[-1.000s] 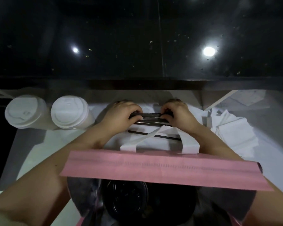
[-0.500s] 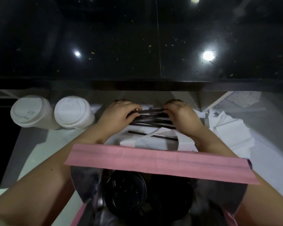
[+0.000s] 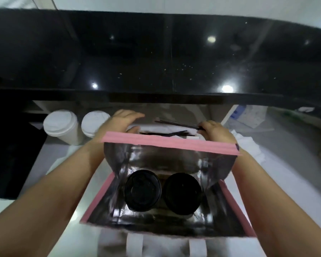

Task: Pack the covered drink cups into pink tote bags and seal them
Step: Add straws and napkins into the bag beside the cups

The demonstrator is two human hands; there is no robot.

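Observation:
The pink tote bag [image 3: 167,143] stands open in front of me, its silver lining showing. Two black-lidded cups [image 3: 142,190] [image 3: 183,193] stand side by side inside it. Beyond the bag's far rim, my right hand [image 3: 216,131] pinches the end of a thin bundle of black straws [image 3: 176,123], which sticks out to the left. More black straws [image 3: 163,133] lie on white paper below. My left hand [image 3: 126,117] hovers with fingers spread and holds nothing. The bag's white handles [image 3: 134,245] hang at the near side.
Two white-lidded paper cups [image 3: 60,125] [image 3: 95,121] stand at the left on the white counter. White bags or napkins [image 3: 248,145] are piled at the right, with printed papers [image 3: 252,115] behind. A glossy black raised ledge [image 3: 156,52] runs across the back.
My left hand has let go of the straws and opened. The right hand keeps hold of them and has shifted right. The view has tilted, so the bag's inside and both cups show.

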